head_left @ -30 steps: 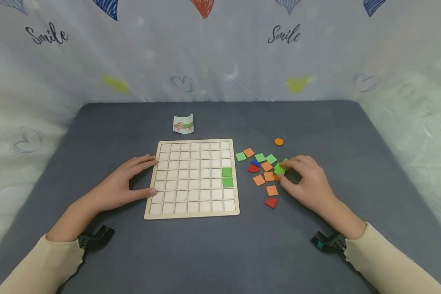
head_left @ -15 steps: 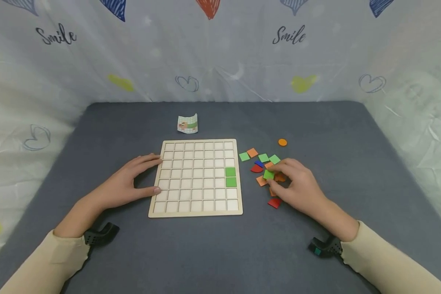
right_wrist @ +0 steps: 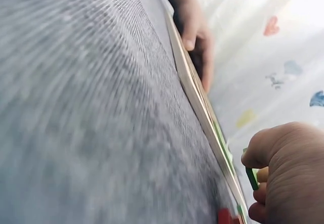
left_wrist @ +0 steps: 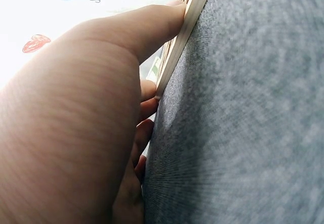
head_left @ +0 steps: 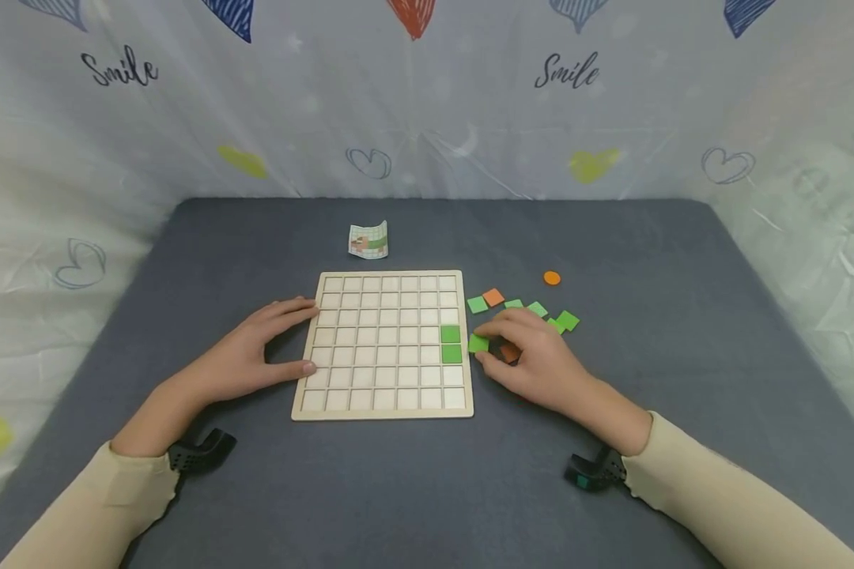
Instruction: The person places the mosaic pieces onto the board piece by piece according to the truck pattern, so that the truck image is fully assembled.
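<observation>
My right hand [head_left: 534, 356] pinches a green square tile [head_left: 478, 344] between thumb and fingers, just off the board's right edge. The same green tile [right_wrist: 251, 177] shows between the fingertips in the right wrist view. A wooden grid board [head_left: 380, 416] lies flat, with two green tiles [head_left: 451, 344] in its rightmost column, one above the other. At the board's left edge rests my left hand [head_left: 238, 352], thumb and fingers spread and touching the rim. In the left wrist view the thumb lies on the wooden edge [left_wrist: 190, 27].
Right of the board lie loose green tiles [head_left: 568, 320] and an orange tile [head_left: 493, 297]; my right hand hides others. An orange round piece [head_left: 552, 278] sits farther back. A small picture card [head_left: 368, 240] lies behind the board.
My right hand has carried the green tile leftward from the loose pile to the board's right edge. The left hand stays on the board. The head view has shifted slightly.
</observation>
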Demonstrator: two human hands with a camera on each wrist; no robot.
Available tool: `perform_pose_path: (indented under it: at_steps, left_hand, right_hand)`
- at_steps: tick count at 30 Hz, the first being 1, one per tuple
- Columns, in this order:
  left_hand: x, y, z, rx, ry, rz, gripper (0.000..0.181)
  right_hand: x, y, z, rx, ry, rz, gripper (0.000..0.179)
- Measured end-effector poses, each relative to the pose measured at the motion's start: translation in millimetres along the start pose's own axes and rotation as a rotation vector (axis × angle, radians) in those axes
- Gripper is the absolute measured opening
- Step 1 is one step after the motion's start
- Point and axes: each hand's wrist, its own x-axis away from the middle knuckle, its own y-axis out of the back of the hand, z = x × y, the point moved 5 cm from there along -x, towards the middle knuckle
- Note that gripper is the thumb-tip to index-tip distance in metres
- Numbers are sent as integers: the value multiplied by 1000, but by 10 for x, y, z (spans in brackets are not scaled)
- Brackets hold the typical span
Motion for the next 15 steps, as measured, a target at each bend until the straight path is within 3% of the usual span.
perform_pose_path:
  at_steps: [15]
  left_hand:
    - [-6, 3, -4, 4, 7, 3, 89]
  right_hand:
    - [-233, -275, 232, -24, 97, 66, 20]
